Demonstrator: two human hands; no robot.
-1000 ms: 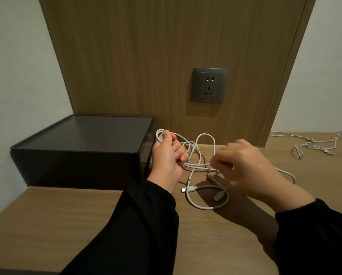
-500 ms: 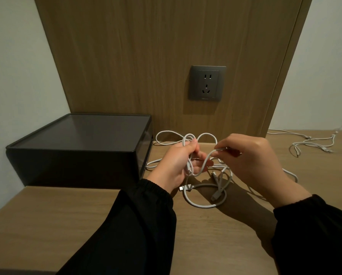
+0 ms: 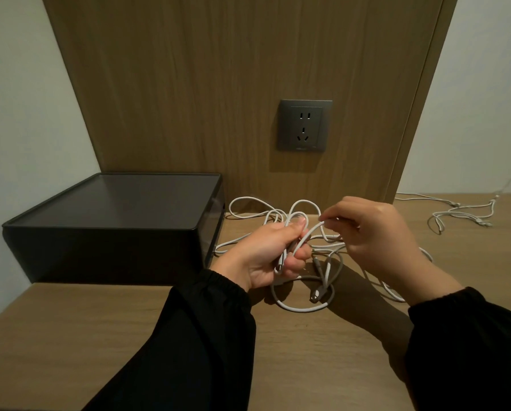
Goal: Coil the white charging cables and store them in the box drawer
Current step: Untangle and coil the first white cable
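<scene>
A tangle of white charging cable (image 3: 303,307) lies on the wooden desk to the right of the black box (image 3: 111,221). My left hand (image 3: 266,253) grips a bundle of its loops, thumb on top, held just above the desk. Close to the right, my right hand (image 3: 375,235) pinches one strand of the same cable between thumb and fingertips. Loose loops and a connector hang below both hands. The box stands at the left with its drawer front facing right; I cannot tell whether the drawer is open.
A second white cable (image 3: 462,215) lies spread on the desk at the far right. A grey wall socket (image 3: 304,126) sits in the wooden panel behind. White walls flank the panel. The desk's front edge runs below my black sleeves.
My left hand moved right, away from the box, carrying the loops toward the middle. My right hand lifted its strand up to meet it. The hands now sit close together.
</scene>
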